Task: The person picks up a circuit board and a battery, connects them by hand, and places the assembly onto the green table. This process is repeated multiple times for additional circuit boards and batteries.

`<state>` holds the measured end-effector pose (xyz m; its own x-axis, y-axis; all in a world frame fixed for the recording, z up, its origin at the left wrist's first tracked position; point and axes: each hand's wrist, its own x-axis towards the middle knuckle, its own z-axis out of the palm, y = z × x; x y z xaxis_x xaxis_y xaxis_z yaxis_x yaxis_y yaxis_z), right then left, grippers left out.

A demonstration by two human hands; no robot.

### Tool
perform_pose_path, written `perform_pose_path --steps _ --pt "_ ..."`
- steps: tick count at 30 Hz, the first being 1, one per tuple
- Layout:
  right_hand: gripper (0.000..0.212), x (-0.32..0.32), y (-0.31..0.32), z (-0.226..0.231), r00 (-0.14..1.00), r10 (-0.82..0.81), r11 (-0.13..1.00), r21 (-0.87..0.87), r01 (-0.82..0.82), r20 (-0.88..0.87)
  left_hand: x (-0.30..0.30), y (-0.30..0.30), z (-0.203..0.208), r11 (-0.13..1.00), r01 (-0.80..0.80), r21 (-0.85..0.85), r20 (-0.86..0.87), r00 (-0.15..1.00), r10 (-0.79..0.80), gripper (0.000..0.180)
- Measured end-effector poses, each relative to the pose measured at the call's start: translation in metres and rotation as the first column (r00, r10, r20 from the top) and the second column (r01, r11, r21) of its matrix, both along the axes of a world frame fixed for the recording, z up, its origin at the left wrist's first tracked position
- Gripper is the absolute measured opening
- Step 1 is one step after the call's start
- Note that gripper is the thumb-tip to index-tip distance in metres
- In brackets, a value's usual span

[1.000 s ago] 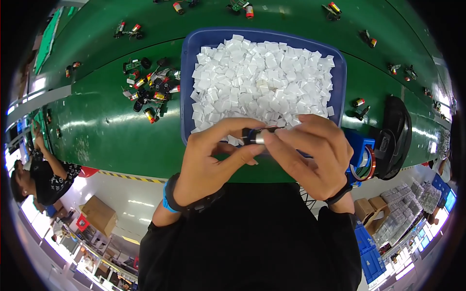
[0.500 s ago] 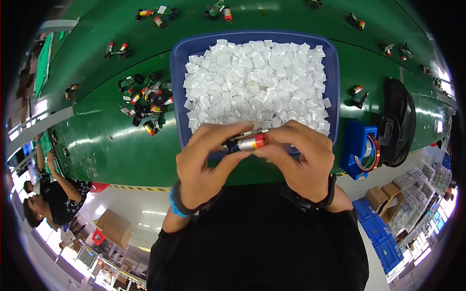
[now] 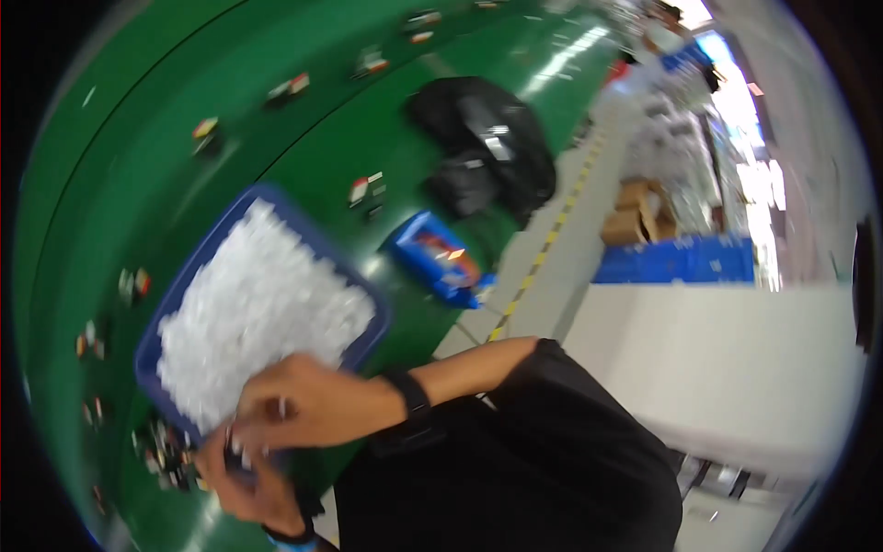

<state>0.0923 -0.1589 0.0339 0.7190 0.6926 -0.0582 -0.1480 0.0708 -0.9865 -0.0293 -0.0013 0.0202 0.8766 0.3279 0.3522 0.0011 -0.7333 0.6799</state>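
Note:
My left hand (image 3: 246, 486) is closed around a small battery and circuit-board assembly (image 3: 241, 454), mostly hidden by the fingers and smeared by motion. Just above it, my right hand (image 3: 317, 403) has curled fingers meeting the left hand's fingertips. A small pale bit shows among the right fingers, too blurred to name. Both hands are over the near corner of a blue tub (image 3: 363, 354) filled with small white square pieces (image 3: 267, 294). Beside that corner lies a pile of similar assemblies (image 3: 161, 451), with red, black and green parts.
More assemblies are scattered over the green table (image 3: 322, 166), one (image 3: 368, 191) beyond the tub. A blue tape dispenser (image 3: 437, 258) and a black bag (image 3: 497, 147) lie near the table edge. Cardboard boxes (image 3: 639, 212) and blue crates (image 3: 681, 260) stand beyond the aisle.
The view has swung round to the right, so the tub and hands now appear at lower left. The right hand has shifted over the left, and the assembly's battery is now mostly covered.

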Motion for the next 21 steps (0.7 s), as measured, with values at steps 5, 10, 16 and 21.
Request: perform_pose_path --steps 5,10,16,21 --pt "0.024 -0.002 -0.023 -0.004 0.991 -0.073 0.997 0.003 0.073 0.112 0.017 -0.012 -0.004 0.986 0.117 -0.117 0.065 0.992 -0.109 0.022" --pt "0.024 0.000 -0.042 0.006 1.000 -0.026 1.000 -0.014 0.026 0.005 0.029 -0.019 0.020 0.945 0.304 0.122 -0.003 0.952 -0.306 0.029" --pt "0.025 0.010 -0.045 0.008 0.933 0.045 0.988 -0.155 0.011 0.356 0.034 -0.020 0.028 0.965 0.247 -0.085 -0.109 0.961 -0.256 0.029" --pt "0.025 0.005 -0.050 0.005 0.966 0.064 0.989 -0.144 -0.028 0.252 0.008 0.058 0.064 0.856 -0.263 -0.445 -0.421 0.905 0.059 0.031"
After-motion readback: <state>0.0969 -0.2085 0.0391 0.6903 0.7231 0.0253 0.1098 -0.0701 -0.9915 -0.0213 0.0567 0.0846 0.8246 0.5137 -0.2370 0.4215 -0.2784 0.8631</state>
